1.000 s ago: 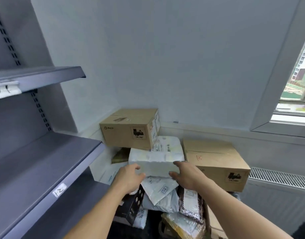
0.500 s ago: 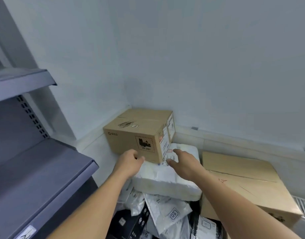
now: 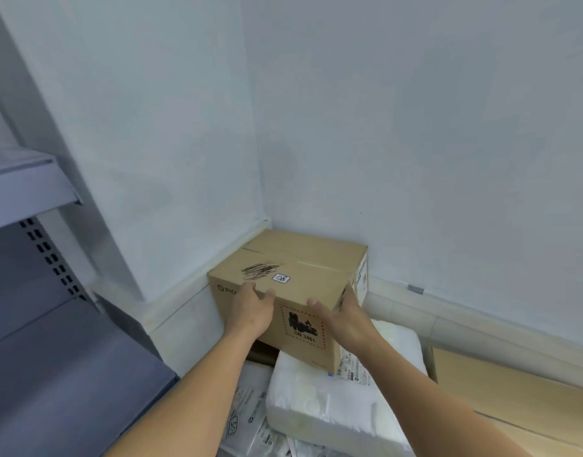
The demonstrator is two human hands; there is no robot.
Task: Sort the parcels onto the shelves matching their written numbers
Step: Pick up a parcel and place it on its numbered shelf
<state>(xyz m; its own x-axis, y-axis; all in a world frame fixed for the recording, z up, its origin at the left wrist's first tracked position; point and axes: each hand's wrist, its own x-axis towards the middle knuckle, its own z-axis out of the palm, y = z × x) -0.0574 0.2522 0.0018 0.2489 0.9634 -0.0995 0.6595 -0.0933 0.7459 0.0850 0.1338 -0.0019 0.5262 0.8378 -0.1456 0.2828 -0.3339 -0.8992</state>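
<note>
Grey metal shelving (image 3: 69, 374) takes up the left side, beside pale walls that meet in a corner. A cardboard box (image 3: 303, 258) sits tucked into that corner, its near lower edge lying over a white padded parcel (image 3: 333, 404). A second carton (image 3: 514, 390) lies flat to the right, apart from the box. Thin white mailers (image 3: 247, 420) are heaped below the padded parcel. Both hands grip the cardboard box from its near side. The left hand (image 3: 250, 311) has its fingers curled over the top front edge, the thumb up on that edge too. The right hand (image 3: 348, 316) wraps its fingers round the right front corner, with the thumb pressed on the front face. Between the hands shows a printed hazard mark (image 3: 303, 328). On the box top, just beyond the left fingertips, are a brown scribble (image 3: 259, 270) and a small handwritten number label (image 3: 281, 278).
</note>
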